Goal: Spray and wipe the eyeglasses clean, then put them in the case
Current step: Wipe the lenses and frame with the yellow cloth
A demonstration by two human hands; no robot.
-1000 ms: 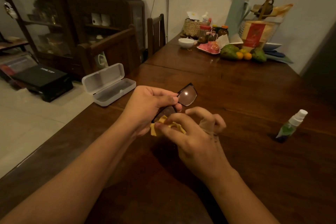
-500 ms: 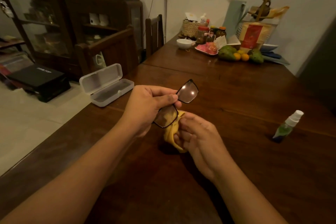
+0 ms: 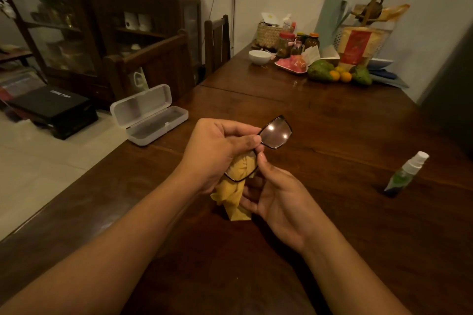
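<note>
Black-framed eyeglasses are held above the dark wooden table, pinched at the bridge by my left hand. A yellow cloth hangs behind and below the lower lens. My right hand grips that cloth, its thumb against the lower lens rim. The upper lens is bare and reflects light. An open white glasses case lies at the table's left edge. A small green spray bottle with a white top stands to the right.
At the table's far end sit a white bowl, jars, a basket, a pink plate and green and orange fruit. Wooden chairs and a dark cabinet stand left of the table, above a tiled floor.
My right hand turned palm-up and shifted from on top of the lower lens to beneath it. The cloth now hangs bunched under the glasses. The glasses tilted slightly.
</note>
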